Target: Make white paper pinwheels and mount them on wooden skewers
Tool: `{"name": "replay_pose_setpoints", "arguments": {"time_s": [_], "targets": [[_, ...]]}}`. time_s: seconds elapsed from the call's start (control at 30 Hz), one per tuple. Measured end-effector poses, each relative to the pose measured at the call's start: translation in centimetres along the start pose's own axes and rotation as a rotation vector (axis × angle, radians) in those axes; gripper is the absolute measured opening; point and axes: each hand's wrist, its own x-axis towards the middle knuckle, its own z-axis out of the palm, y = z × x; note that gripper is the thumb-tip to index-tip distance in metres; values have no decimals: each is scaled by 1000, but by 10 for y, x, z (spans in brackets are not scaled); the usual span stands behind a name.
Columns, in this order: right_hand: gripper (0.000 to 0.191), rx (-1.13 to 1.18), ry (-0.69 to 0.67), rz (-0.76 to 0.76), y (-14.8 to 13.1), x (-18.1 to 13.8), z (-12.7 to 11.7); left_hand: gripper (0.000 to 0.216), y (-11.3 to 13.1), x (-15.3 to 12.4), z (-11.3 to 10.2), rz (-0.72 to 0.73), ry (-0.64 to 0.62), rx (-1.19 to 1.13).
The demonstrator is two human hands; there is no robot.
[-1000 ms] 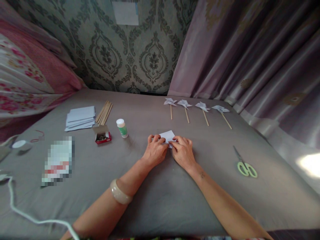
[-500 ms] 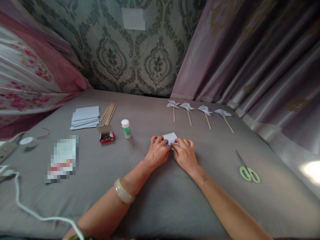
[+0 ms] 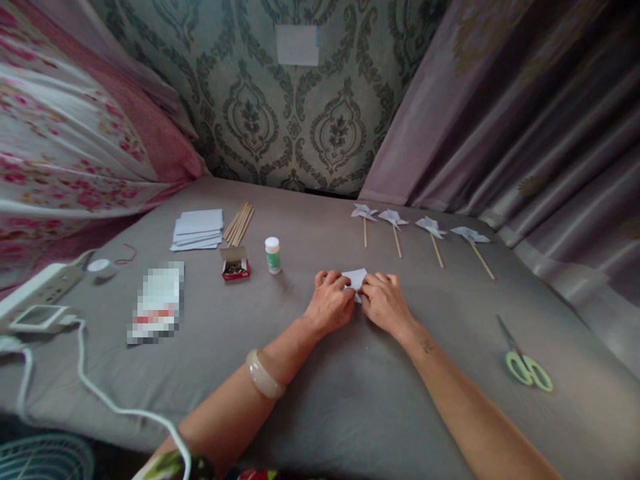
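Pressing down at the middle of the sheet [image 3: 320, 413], both hands pinch the paper [image 3: 357, 277]: left hand [image 3: 331, 305] and right hand [image 3: 384, 304] closed on it. Edges should be aligned before the crease is sharpened.

- grey bed sheet [image 3: 350, 393] carrying everything
- folded paper [image 3: 357, 278] lying under both hands' grip
- four pinwheels [image 3: 420, 230] lying beyond it
- scissors [image 3: 525, 360] lying right
- glue bottle [image 3: 273, 255], pin box [image 3: 235, 265], sticks [image 3: 239, 223], paper stack [image 3: 197, 229] sitting left

bare sheet [image 3: 350, 387] before hands, glue bottle [image 3: 273, 255] left, scissors [image 3: 525, 360] right
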Motion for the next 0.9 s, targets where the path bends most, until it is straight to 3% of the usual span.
{"name": "replay_pose_setpoints", "arguments": {"time_s": [0.6, 0.9], "targets": [[23, 30, -119, 42, 1, 8, -16, 24, -8, 3, 3, -99, 68, -56], [25, 16, -185, 13, 1, 16, -20, 24, -6, 5, 0, -126, 40, -65]]}}
